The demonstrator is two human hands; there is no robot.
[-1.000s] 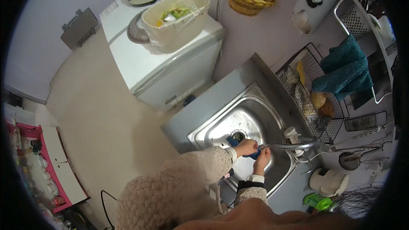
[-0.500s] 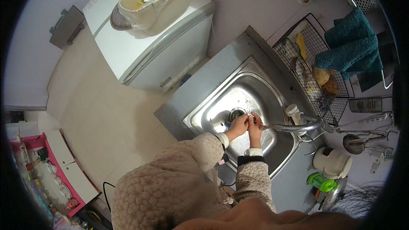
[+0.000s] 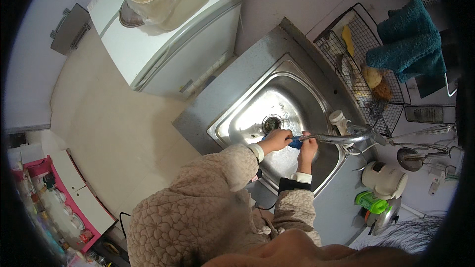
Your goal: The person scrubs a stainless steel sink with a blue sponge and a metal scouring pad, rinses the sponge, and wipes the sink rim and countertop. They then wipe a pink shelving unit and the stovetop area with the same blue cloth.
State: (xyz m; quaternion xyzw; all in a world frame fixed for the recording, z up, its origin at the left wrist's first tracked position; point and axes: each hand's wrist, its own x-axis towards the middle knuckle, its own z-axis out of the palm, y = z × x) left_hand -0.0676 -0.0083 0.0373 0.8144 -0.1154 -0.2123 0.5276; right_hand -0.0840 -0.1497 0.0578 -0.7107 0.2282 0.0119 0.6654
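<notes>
Over the steel sink (image 3: pixel 324 105), my left hand (image 3: pixel 277 141) and my right hand (image 3: pixel 308 151) are a little apart, with a small blue thing (image 3: pixel 296 143) between them. It looks soft, perhaps a cloth, but its kind is unclear. My left fingers close on its left end. The fingers of my right hand are bent in at its right end. The curved chrome faucet (image 3: pixel 341 139) reaches in from the right, its tip just above the blue thing and hiding part of it. Beyond my left hand lies the round drain (image 3: pixel 271 122).
A black wire basket (image 3: pixel 368 49) with sponges stands behind the sink, beside a hanging teal towel (image 3: pixel 408 44). To the right are a cream pot (image 3: pixel 383 180) and a green bottle (image 3: pixel 372 201). A white freezer (image 3: pixel 188 44) at far left bears a lined bin (image 3: pixel 185 5).
My hands have moved apart from each other, the right one slightly to the right. The blue thing, mostly hidden before, now shows between them. The whole view has shifted slightly.
</notes>
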